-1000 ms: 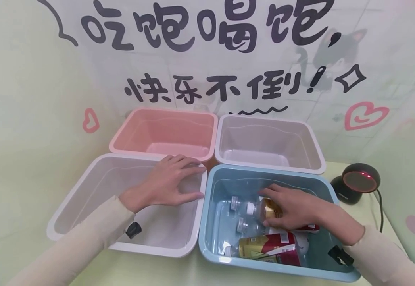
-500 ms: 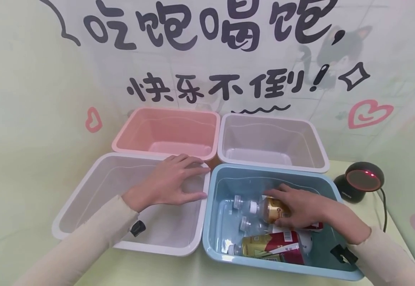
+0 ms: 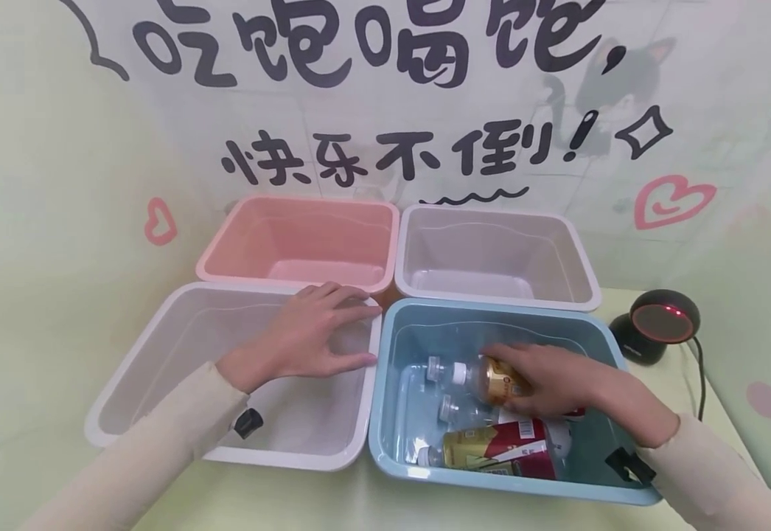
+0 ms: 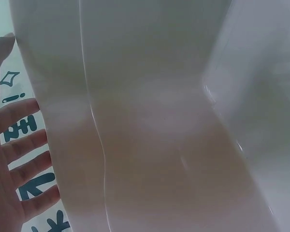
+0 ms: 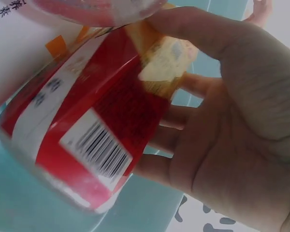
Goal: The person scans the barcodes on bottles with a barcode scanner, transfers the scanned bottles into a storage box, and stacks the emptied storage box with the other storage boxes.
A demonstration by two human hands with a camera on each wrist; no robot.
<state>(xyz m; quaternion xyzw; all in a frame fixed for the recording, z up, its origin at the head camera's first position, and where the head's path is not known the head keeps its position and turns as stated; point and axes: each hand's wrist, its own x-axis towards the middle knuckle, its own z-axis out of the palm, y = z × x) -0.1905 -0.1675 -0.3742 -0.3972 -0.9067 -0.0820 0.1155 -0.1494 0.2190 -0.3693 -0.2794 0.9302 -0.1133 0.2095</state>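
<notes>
My right hand [image 3: 558, 380] is inside the blue bin [image 3: 385, 413], gripping a plastic drink bottle [image 3: 498, 380] with a white cap pointing left. In the right wrist view, the thumb lies over the bottle's red and gold label [image 5: 121, 92] and the fingers reach round its far side. Beside it lies another bottle [image 3: 501, 448] with a gold and red label, along with clear-necked bottles partly hidden by the hand. My left hand [image 3: 306, 332], fingers spread and holding nothing, hovers over the light grey bin [image 3: 332, 461], its fingertips at the right rim.
Behind stand a pink bin [image 3: 299, 284] and a pale grey bin [image 3: 498, 299], side by side. A black scanner-like device [image 3: 664, 317] with a red light and a cable is right of the blue bin. A printed wall closes the back.
My right hand has closed further round the gold-and-red-labelled bottle, which has shifted a little. The left hand stays at the grey bin's rim; the head view has shifted slightly.
</notes>
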